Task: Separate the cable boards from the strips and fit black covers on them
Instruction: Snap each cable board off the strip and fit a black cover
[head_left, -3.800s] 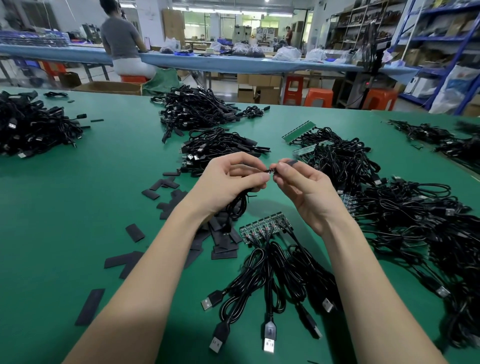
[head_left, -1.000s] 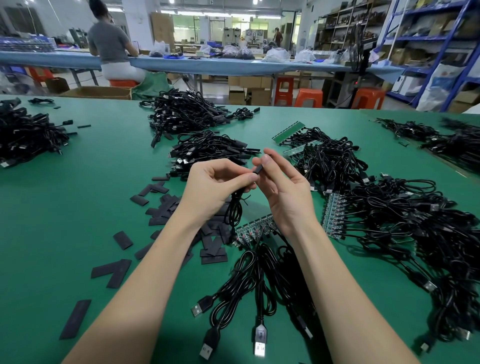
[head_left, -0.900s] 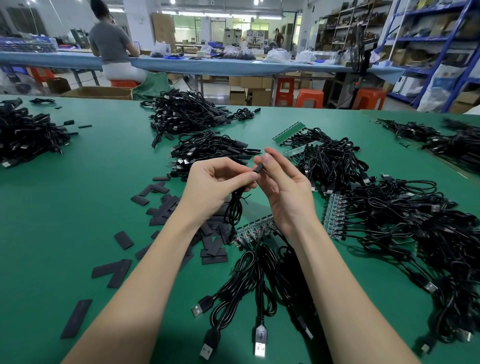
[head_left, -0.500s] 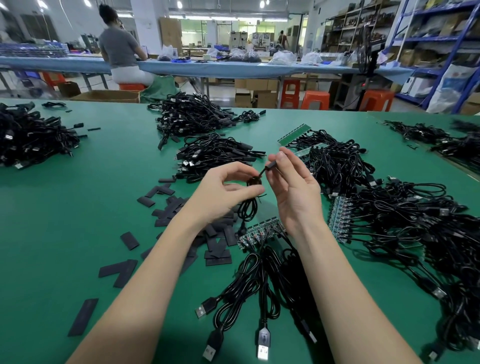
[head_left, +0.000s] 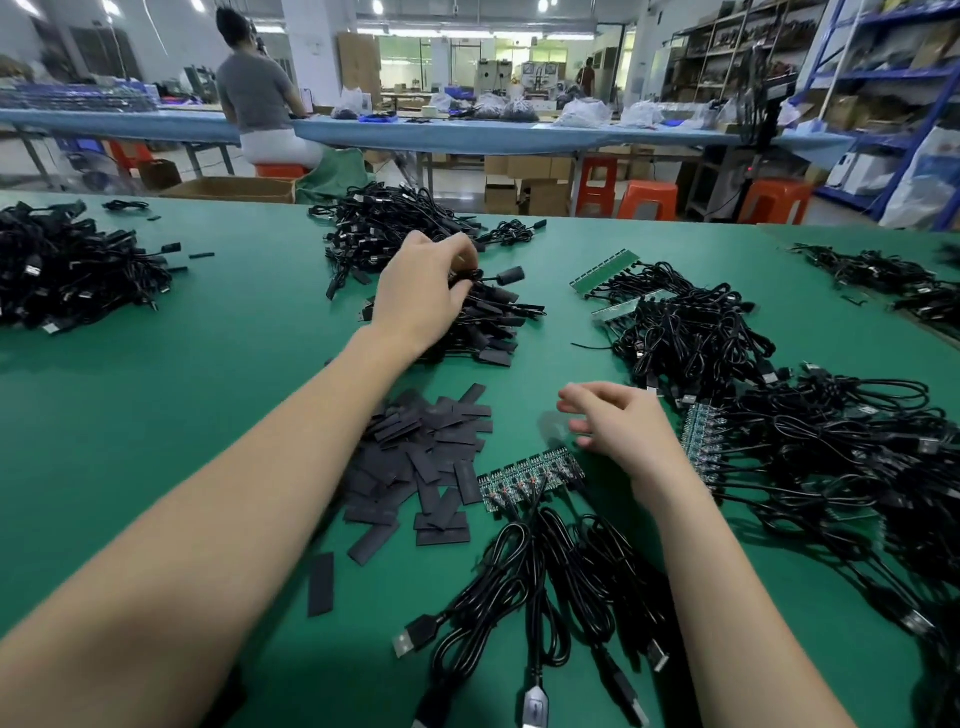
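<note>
Left hand (head_left: 423, 291) reaches to the far pile of finished cables (head_left: 483, 322), fingers pinching a covered cable (head_left: 506, 275) just above it. Judged step: dropping off a finished piece. Right hand (head_left: 618, 431) hovers low over the green bench (head_left: 182, 374), fingers loosely curled, holding nothing, just beyond the near strip of cable boards (head_left: 530, 475). Loose black covers (head_left: 415, 457) lie heaped left of that strip. Next move likely calls for snapping another board off the strip, then picking up a cover. No readable writing or brand anywhere.
</note>
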